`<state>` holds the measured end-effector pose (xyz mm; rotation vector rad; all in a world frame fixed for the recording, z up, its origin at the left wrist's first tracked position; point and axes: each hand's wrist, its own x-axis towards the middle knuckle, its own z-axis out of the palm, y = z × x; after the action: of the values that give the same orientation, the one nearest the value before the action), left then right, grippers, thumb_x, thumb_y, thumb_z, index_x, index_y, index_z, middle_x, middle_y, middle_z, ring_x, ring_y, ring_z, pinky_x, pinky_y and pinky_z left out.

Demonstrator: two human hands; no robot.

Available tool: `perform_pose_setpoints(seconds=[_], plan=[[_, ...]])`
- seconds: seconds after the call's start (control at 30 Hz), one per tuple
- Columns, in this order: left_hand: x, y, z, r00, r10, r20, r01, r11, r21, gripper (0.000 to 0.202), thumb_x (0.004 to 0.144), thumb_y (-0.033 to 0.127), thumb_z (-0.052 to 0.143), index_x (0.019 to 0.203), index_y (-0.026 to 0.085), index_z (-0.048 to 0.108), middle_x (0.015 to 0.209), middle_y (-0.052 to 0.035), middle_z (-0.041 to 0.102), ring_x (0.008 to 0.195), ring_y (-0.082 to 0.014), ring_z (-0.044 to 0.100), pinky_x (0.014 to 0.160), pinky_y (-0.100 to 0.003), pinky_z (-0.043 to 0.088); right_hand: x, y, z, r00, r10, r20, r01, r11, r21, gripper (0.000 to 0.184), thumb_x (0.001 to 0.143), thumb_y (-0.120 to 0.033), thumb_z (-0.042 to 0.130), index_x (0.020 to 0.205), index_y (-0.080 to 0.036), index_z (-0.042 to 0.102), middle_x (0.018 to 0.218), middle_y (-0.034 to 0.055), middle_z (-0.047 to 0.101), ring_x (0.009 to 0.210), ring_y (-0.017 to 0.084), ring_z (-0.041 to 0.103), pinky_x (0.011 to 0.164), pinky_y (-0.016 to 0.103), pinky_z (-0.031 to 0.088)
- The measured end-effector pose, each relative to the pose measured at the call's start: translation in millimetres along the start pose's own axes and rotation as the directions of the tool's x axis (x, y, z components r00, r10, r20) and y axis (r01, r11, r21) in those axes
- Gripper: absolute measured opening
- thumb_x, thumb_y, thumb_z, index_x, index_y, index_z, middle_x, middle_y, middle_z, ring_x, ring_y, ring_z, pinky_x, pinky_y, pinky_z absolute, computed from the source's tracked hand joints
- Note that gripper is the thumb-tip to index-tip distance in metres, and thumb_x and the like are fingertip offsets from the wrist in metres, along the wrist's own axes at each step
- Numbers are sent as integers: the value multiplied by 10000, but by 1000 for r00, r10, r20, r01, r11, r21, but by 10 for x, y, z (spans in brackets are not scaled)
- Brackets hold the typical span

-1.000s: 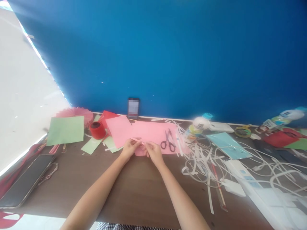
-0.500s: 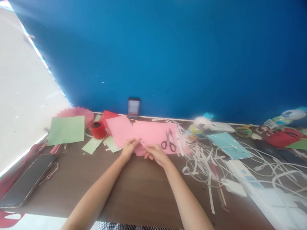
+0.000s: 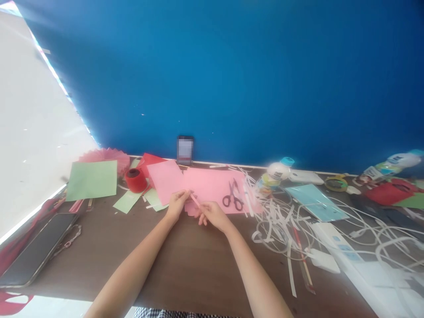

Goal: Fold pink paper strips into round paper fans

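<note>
Between my two hands a narrow pink paper strip (image 3: 194, 201) runs at a slant. My left hand (image 3: 179, 203) pinches its upper left end, and my right hand (image 3: 212, 213) pinches its lower right end, with the other fingers of that hand loosely curled. Behind the hands lie pink paper sheets (image 3: 208, 181), one of them turned askew at the left. Scissors (image 3: 233, 195) with dark handles rest on the pink paper, right of my right hand, blades pointing to the wall.
Green paper (image 3: 92, 180), a red spool (image 3: 135, 180) and a large phone (image 3: 38, 249) are on the left. A small phone (image 3: 184, 149) leans on the blue wall. White strips (image 3: 274, 221), cables, a bottle (image 3: 274, 174) and a power strip (image 3: 344, 247) crowd the right.
My hands have drawn slightly apart, and more of the pink strip shows between them. The things on the table have stayed put.
</note>
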<state>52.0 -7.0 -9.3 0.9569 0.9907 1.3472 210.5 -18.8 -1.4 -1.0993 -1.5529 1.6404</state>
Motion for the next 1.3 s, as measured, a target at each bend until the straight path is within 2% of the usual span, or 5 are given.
perform_pose_setpoints(seconds=[0.17, 0.33, 0.53, 0.7, 1.3], plan=[[-3, -8, 6, 1000, -14, -7, 14, 1000, 1, 386, 684, 462, 574, 810, 99, 619, 761, -103, 664, 746, -206, 622, 723, -340, 484, -10, 55, 88, 988, -100, -117, 79, 982, -172, 319, 787, -443, 451, 763, -143, 554, 566, 4, 590, 368, 94, 532, 336, 180, 352], [-11, 7, -8, 999, -38, 28, 38, 999, -13, 335, 685, 447, 568, 744, 119, 601, 589, -28, 596, 522, -125, 558, 511, -236, 439, -74, -70, 77, 978, -195, -76, 169, 949, -265, 346, 770, -435, 476, 592, -155, 573, 530, 1, 577, 382, 90, 492, 434, 223, 397], [-98, 66, 35, 935, -181, 307, 130, 975, 179, 288, 687, 398, 563, 658, 118, 627, 428, 7, 503, 393, -98, 463, 415, -211, 334, -21, -132, -47, 930, -208, -304, 201, 978, -55, 285, 713, -439, 556, 788, -166, 582, 552, -35, 505, 406, 68, 396, 398, 202, 319], [-153, 138, 74, 886, -131, 444, -31, 940, 339, 327, 712, 394, 532, 536, 129, 608, 420, 5, 508, 391, -89, 433, 444, -216, 329, 5, -67, -76, 961, -149, -233, 176, 979, 99, 257, 688, -416, 596, 727, -164, 566, 508, -52, 449, 433, 62, 383, 432, 196, 333], [-169, 168, 84, 824, -129, 551, -146, 892, 428, 435, 751, 458, 466, 457, 140, 496, 430, 7, 467, 411, -73, 389, 456, -201, 319, 57, 39, -96, 928, -158, -338, 235, 951, 202, 246, 707, -394, 594, 666, -168, 508, 417, -52, 475, 347, 65, 375, 348, 184, 220]])
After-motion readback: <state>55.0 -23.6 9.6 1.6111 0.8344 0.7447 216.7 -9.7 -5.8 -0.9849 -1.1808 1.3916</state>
